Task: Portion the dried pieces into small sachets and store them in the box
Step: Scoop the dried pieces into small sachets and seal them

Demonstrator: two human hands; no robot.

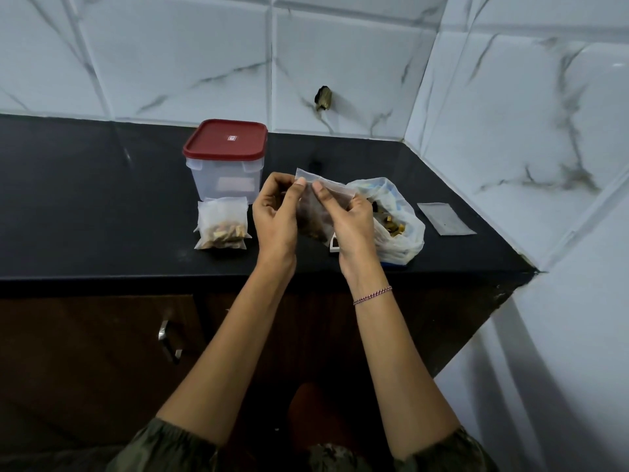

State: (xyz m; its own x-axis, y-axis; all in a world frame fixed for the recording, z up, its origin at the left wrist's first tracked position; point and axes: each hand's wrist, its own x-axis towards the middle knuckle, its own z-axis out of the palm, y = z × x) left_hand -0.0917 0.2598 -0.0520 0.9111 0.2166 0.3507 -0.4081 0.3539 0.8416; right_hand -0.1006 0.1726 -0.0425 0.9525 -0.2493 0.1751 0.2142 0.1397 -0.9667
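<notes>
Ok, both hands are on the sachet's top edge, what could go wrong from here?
The held sachet is pinched near its top by the left hand and right hand; a partly closed seal could let it spill. The open bag lies beside the right hand, so a wrist move might tip it. The box has its red lid on, so storing needs a free hand.

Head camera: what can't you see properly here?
- Head view: the sachet, half covered by the left hand and right hand; its fill is unclear.
- Head view: the box, cloudy walls and lid on; contents unclear.
- Head view: small white object, mostly behind the right hand.
- Head view: dark spot on the wall, too small to name.
</notes>
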